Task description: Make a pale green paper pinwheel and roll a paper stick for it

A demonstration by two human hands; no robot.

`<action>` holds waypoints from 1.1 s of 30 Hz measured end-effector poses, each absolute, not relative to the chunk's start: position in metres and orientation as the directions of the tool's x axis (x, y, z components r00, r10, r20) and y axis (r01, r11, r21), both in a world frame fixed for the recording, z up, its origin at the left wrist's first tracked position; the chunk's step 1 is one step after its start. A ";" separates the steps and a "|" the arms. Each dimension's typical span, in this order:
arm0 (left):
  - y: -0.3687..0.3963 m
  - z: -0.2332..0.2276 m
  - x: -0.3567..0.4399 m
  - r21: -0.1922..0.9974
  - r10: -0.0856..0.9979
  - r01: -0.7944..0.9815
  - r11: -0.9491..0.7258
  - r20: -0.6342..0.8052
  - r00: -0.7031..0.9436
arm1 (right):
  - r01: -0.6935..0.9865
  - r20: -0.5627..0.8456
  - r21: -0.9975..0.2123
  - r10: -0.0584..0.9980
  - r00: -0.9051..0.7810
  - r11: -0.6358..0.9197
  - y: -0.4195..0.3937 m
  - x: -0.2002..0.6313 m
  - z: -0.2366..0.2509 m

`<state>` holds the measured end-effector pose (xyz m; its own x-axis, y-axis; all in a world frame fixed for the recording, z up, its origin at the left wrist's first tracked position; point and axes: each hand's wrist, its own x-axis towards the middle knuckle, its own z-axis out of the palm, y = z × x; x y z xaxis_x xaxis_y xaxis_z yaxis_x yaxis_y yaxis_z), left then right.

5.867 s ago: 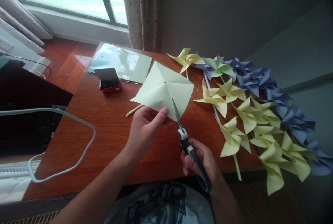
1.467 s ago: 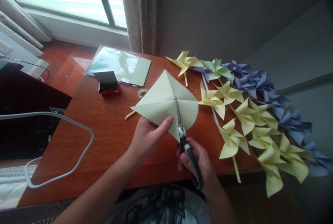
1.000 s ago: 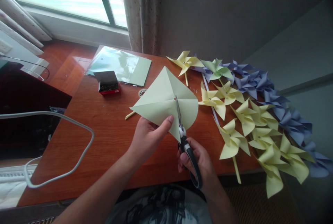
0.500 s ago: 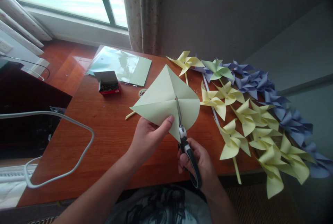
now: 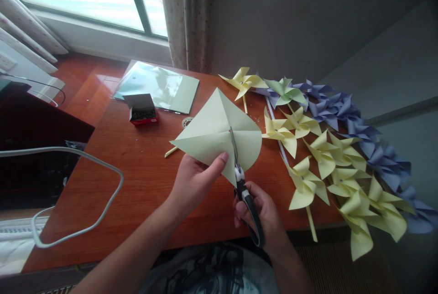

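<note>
left fingers pinching pale paper, right fingers holding scissors, one blade over the paper

No writing can be read; the red box bears print too small to decipher.

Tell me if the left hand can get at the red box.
Probably not right now: the left hand is holding the creased paper, with the scissors on it. Once freed, likely yes: the red box stands open and nothing blocks its near side.
</note>
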<state>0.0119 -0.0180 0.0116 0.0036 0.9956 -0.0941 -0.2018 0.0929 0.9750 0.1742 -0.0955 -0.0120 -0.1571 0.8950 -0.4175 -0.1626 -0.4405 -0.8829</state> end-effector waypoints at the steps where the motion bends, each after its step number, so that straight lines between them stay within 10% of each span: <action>1: -0.018 0.012 0.012 0.975 0.995 -0.203 0.094 -0.095 0.005 | -0.162 -0.417 -0.884 0.896 -0.155 -0.439 -0.095 0.174 -0.013; 33: -0.019 0.013 0.011 0.969 0.996 -0.227 0.094 -0.091 0.023 | -0.180 -0.420 -0.876 0.891 -0.171 -0.447 -0.095 0.172 -0.005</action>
